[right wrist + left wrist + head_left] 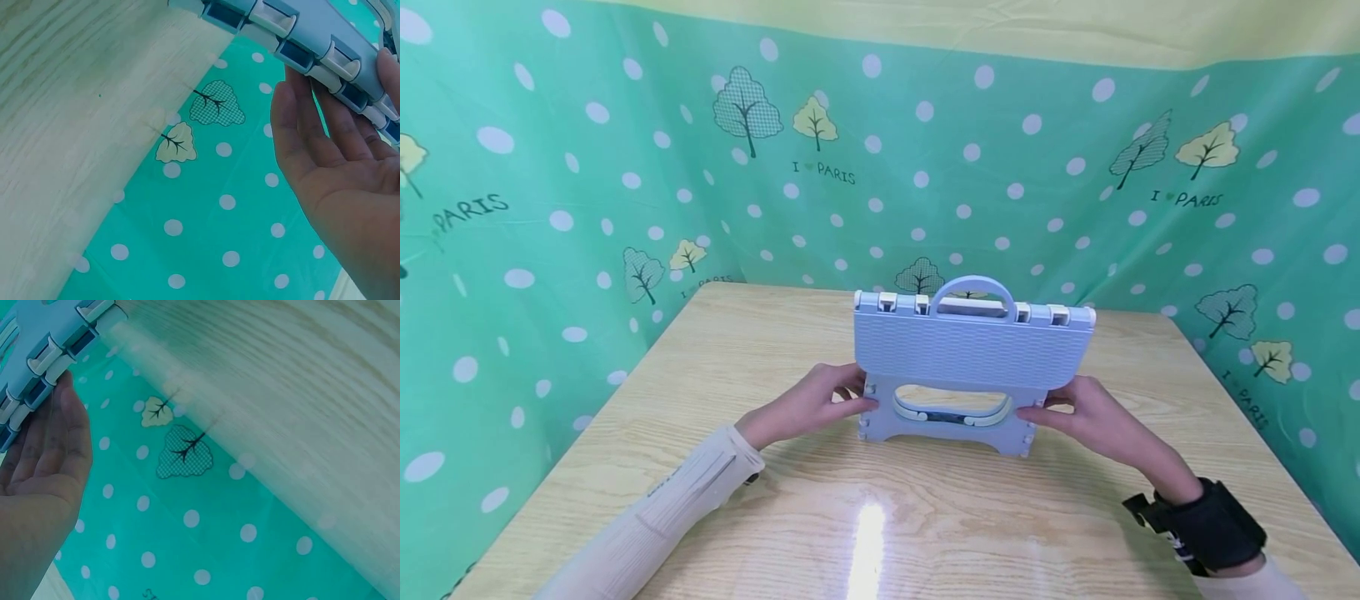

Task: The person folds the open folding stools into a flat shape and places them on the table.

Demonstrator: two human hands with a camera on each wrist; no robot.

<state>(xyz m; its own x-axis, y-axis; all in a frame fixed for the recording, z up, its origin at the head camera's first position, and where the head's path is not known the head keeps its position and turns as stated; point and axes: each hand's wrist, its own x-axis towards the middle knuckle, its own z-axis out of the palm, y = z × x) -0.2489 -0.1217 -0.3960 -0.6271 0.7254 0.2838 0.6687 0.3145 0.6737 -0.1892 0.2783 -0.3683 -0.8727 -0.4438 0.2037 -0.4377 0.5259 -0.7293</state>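
Observation:
A light blue folding step stool [970, 350] is upright and partly folded over the table, its ribbed top panel tilted toward me and its arched carry handle [973, 283] at the top. My left hand [816, 404] grips its left side, thumb on the near face and the other fingers behind. On the opposite side my right hand [1086, 417] grips the leg panel the same way. Both wrist views show fingers against the hinged edge of the stool [37, 344], [312, 37] with its white hinge pieces. Whether its feet touch the table I cannot tell.
The stool is over a light wooden table [760, 517] with a bright light reflection near the front. A green curtain [850, 208] with white dots and tree prints hangs behind it and along both sides.

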